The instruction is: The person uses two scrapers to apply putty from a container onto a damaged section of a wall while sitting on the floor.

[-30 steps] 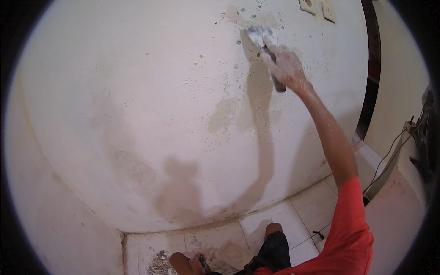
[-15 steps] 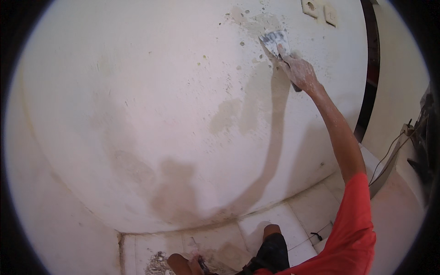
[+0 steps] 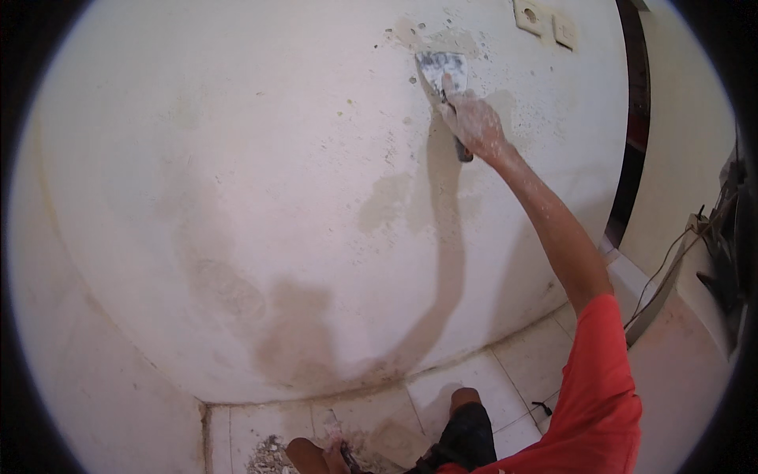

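My right hand (image 3: 479,129) is raised to the upper part of the white wall (image 3: 268,158). It is closed round the dark handle of a putty knife (image 3: 442,69), with a finger stretched along the wide, grey-smeared blade. The blade's edge lies at the wall, just below a grey filled patch (image 3: 454,38) with small pits around it. Whitish dust covers my hand and forearm. Low down beside my knee, my left hand (image 3: 337,460) is partly in view, closed round the dark handle of a narrower tool with a pale, smeared blade (image 3: 334,427), which looks like a small putty knife.
A wall socket (image 3: 527,16) and a switch (image 3: 564,31) sit at the upper right, near a dark door frame (image 3: 638,118). Scraped-off debris (image 3: 272,457) lies on the tiled floor (image 3: 521,367). Cables (image 3: 667,265) hang by a ledge at the right.
My right hand has moved the putty knife left across the wall, turning the blade more upright. My left hand has stayed low in nearly the same place.
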A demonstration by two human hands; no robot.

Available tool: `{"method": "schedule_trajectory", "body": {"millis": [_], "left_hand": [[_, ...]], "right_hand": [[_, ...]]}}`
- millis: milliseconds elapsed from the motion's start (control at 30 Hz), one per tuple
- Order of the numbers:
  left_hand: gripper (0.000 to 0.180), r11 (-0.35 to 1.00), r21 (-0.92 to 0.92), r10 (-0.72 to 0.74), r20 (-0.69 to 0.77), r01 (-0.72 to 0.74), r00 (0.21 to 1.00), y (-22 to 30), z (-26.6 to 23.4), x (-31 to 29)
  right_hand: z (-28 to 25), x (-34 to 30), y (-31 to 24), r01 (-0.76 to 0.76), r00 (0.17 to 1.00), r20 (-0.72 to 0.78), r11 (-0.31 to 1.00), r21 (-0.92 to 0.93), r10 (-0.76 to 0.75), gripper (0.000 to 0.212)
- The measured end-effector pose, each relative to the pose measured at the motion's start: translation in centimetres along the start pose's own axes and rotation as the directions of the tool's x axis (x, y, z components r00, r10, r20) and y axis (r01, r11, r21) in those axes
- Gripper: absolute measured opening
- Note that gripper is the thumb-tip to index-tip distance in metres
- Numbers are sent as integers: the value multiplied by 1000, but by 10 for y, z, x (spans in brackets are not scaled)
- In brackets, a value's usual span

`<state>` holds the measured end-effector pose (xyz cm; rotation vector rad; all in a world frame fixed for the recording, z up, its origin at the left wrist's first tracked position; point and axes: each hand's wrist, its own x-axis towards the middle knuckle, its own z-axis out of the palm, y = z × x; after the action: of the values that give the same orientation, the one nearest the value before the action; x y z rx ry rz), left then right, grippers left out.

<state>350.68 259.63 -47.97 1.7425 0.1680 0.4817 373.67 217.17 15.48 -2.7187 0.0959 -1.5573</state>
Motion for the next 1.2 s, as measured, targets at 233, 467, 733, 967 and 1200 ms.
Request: {"method": "schedule_trajectory", "body": {"millis": [233, 467, 733, 967, 1200], "left_hand": [[22, 836, -331, -402, 174, 438, 899, -28, -9, 15], [21, 743, -397, -541, 118, 539, 833, -43, -1, 15], [16, 750, -493, -506, 2, 441, 862, -77, -11, 7], [31, 799, -265, -516, 159, 539, 842, -26, -7, 7], [19, 804, -280, -535, 46, 525, 844, 13, -9, 1]], "right_hand": [[-10, -14, 39, 151, 982, -131, 985, 84, -139, 56], [-25, 27, 7, -57, 998, 49, 989, 137, 50, 59], [-14, -47, -13, 22, 992, 122, 985, 171, -43, 59], [12, 37, 56, 324, 945, -48, 946, 9, -324, 43], [37, -320, 5, -144, 624, 707, 841, 522, -332, 50]]}}
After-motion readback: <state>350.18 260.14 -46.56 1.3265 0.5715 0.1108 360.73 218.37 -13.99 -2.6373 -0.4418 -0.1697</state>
